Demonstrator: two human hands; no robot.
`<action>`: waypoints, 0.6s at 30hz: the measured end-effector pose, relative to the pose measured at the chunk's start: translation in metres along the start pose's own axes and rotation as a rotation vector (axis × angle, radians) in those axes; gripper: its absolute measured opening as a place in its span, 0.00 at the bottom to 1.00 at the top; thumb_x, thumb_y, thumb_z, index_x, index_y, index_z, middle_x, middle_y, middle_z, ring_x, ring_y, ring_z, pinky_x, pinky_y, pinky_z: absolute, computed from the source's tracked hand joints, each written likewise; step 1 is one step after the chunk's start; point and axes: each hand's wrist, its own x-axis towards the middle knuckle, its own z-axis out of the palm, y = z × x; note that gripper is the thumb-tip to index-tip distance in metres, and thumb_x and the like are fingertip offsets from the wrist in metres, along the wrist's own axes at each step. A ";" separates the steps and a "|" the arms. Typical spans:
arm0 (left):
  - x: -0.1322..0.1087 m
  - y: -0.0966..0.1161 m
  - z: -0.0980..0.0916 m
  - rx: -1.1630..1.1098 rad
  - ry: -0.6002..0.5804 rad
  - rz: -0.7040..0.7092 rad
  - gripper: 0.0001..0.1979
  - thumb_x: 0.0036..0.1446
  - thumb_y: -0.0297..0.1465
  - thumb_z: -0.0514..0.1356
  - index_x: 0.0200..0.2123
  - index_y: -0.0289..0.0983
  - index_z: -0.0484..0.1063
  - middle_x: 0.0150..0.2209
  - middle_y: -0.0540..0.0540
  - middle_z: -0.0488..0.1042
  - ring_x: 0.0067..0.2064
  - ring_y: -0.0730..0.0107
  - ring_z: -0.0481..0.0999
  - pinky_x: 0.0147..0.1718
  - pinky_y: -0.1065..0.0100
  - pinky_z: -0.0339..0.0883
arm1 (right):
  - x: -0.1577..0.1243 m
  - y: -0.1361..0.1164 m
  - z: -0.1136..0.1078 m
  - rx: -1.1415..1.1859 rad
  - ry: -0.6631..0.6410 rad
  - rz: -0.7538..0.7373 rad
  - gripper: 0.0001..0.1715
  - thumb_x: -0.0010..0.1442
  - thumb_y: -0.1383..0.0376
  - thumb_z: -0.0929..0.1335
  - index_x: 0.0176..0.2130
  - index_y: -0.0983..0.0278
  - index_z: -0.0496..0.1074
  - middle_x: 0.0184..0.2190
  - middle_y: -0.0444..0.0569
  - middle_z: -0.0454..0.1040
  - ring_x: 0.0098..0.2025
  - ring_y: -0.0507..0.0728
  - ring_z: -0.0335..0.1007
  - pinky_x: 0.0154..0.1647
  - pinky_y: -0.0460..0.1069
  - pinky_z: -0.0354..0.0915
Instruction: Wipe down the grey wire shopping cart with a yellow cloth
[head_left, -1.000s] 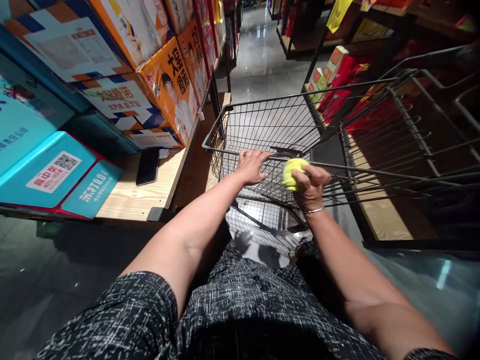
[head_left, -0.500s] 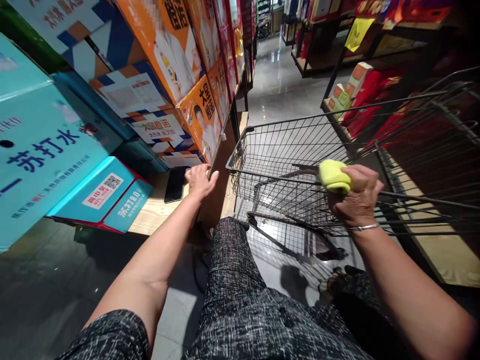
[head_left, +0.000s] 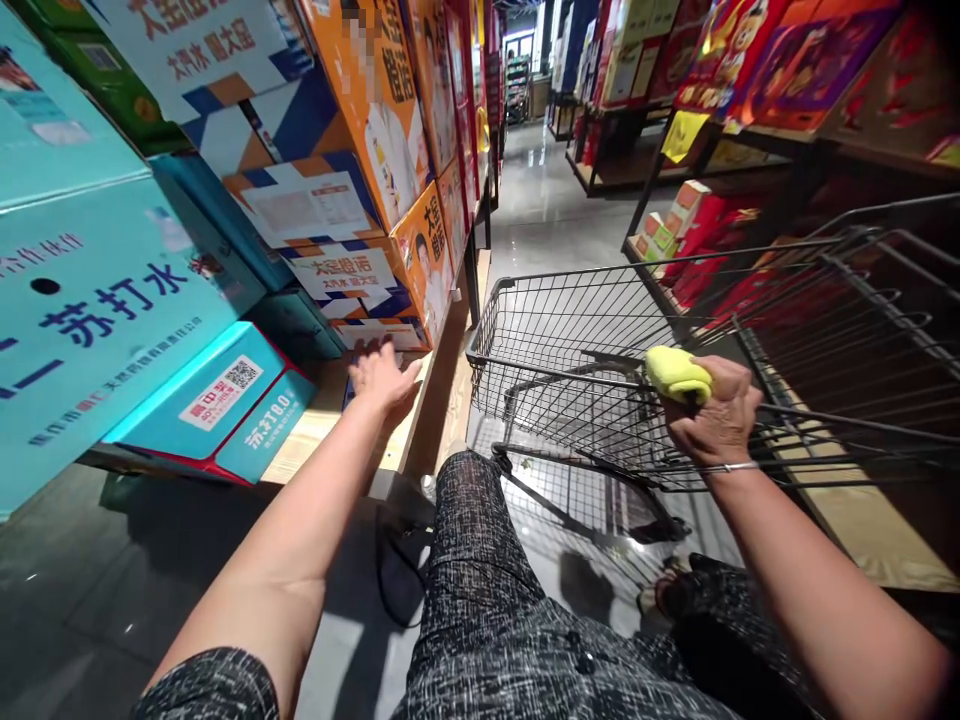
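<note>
My left hand (head_left: 384, 382) reaches over the wooden shelf (head_left: 296, 452), fingers spread. Beneath it lies a dark phone (head_left: 348, 392), mostly hidden by the hand; whether they touch I cannot tell. Just behind stand stacked orange-and-white drink cartons (head_left: 360, 280). Folded in my right hand (head_left: 716, 412) is a yellow cloth (head_left: 679, 374), its fingers closed round it. That hand is at the side rim of a black wire shopping cart (head_left: 555, 360); whether it also grips the rim is hidden.
Turquoise soda-water cartons (head_left: 97, 300) are stacked at the left, with a low turquoise box (head_left: 217, 400) on the shelf's front. Shelving with red packages (head_left: 709, 245) lines the right. A tiled aisle (head_left: 529, 195) runs ahead between the shelves.
My left hand has moved left from beside the phone to over it, covering most of it. My right hand keeps the cloth by the cart. The view has tilted up slightly.
</note>
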 end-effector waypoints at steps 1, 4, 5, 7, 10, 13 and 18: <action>-0.004 0.016 -0.003 -0.025 0.019 0.080 0.39 0.62 0.55 0.57 0.64 0.31 0.66 0.62 0.26 0.70 0.65 0.27 0.65 0.59 0.33 0.57 | 0.000 0.001 0.001 -0.003 -0.013 0.030 0.30 0.60 0.47 0.66 0.56 0.58 0.65 0.50 0.59 0.72 0.52 0.67 0.69 0.49 0.62 0.60; -0.017 0.081 -0.007 -0.138 0.021 0.398 0.36 0.64 0.50 0.58 0.68 0.35 0.61 0.70 0.33 0.61 0.72 0.39 0.54 0.68 0.39 0.48 | 0.003 0.003 0.002 -0.005 -0.048 0.086 0.28 0.60 0.48 0.66 0.55 0.57 0.66 0.49 0.60 0.73 0.52 0.66 0.69 0.47 0.61 0.59; -0.021 0.104 -0.007 -0.176 -0.006 0.516 0.35 0.64 0.49 0.59 0.68 0.37 0.61 0.70 0.36 0.61 0.72 0.44 0.55 0.69 0.42 0.47 | 0.004 0.003 0.002 -0.006 -0.059 0.084 0.28 0.60 0.49 0.66 0.55 0.58 0.66 0.49 0.60 0.73 0.52 0.66 0.69 0.47 0.60 0.59; -0.028 0.145 -0.003 -0.241 -0.025 0.701 0.32 0.65 0.47 0.58 0.67 0.39 0.62 0.69 0.39 0.62 0.71 0.50 0.57 0.70 0.47 0.46 | 0.005 -0.002 0.001 -0.008 -0.085 0.046 0.28 0.58 0.53 0.67 0.55 0.59 0.66 0.50 0.60 0.73 0.54 0.66 0.69 0.49 0.60 0.60; -0.032 0.185 0.011 -0.260 -0.124 0.862 0.37 0.63 0.47 0.61 0.69 0.38 0.58 0.68 0.38 0.63 0.69 0.51 0.59 0.70 0.50 0.46 | 0.006 -0.025 0.004 0.060 -0.130 -0.067 0.29 0.53 0.62 0.68 0.55 0.61 0.66 0.51 0.58 0.72 0.55 0.66 0.68 0.51 0.60 0.61; -0.030 0.199 0.032 -0.181 -0.312 0.900 0.41 0.59 0.48 0.64 0.69 0.37 0.57 0.65 0.36 0.67 0.66 0.48 0.64 0.65 0.51 0.54 | 0.007 -0.059 0.019 0.141 -0.239 -0.148 0.30 0.51 0.68 0.68 0.55 0.61 0.67 0.52 0.56 0.72 0.55 0.63 0.68 0.52 0.57 0.62; -0.025 0.197 0.055 -0.213 -0.200 0.853 0.24 0.68 0.46 0.55 0.59 0.36 0.68 0.56 0.37 0.72 0.58 0.48 0.69 0.59 0.51 0.59 | 0.010 -0.078 0.026 0.020 -0.434 -0.209 0.28 0.56 0.74 0.67 0.54 0.57 0.70 0.56 0.53 0.71 0.55 0.61 0.67 0.56 0.56 0.58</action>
